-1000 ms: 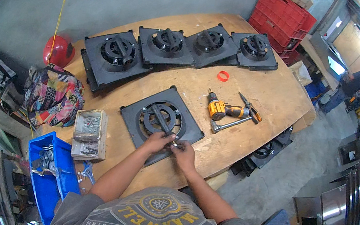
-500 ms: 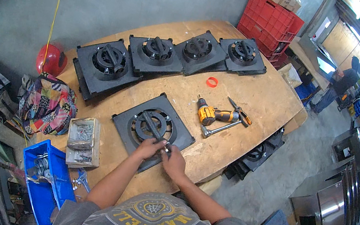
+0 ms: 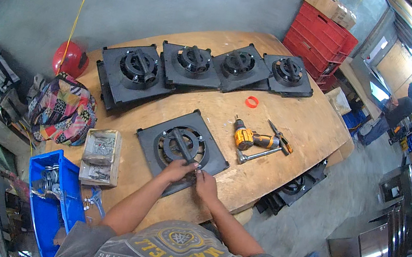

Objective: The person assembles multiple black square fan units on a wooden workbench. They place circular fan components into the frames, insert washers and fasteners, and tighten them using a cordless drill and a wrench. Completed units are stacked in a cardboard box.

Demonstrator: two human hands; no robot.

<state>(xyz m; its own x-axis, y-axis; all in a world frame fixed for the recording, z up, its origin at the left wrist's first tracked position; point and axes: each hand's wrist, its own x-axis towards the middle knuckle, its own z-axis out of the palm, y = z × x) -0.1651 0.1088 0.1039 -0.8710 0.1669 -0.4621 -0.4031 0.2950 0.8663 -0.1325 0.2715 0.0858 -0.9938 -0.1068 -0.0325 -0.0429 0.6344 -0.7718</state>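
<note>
A square black panel [image 3: 152, 134] with a round slotted vent lies on the wooden table in front of me. A raised black bar [image 3: 180, 141] crosses the vent. My left hand [image 3: 177, 171] is closed around the near end of that bar, thumb on top. Close beside it, at the same bar end, my right hand [image 3: 206, 185] is closed in a pinch. Something small and shiny shows between the hands, too small to name. A yellow-and-black cordless drill [image 3: 244, 137], a socket wrench [image 3: 256, 155] and long-nose pliers [image 3: 280, 137] lie to the right.
Several similar black panels [image 3: 119, 88] line the table's far side. An orange-red ring [image 3: 251, 102] lies on the table [image 3: 296, 117]. Left are a box of screws [image 3: 116, 159], a blue bin [image 3: 73, 199] and a patchwork bag [image 3: 63, 111]. Another person [image 3: 396, 113] works far right.
The view has shifted, so the scene sits slightly right and lower. Both hands stay at the bar's near end, with the right hand's fingers slightly repositioned.
</note>
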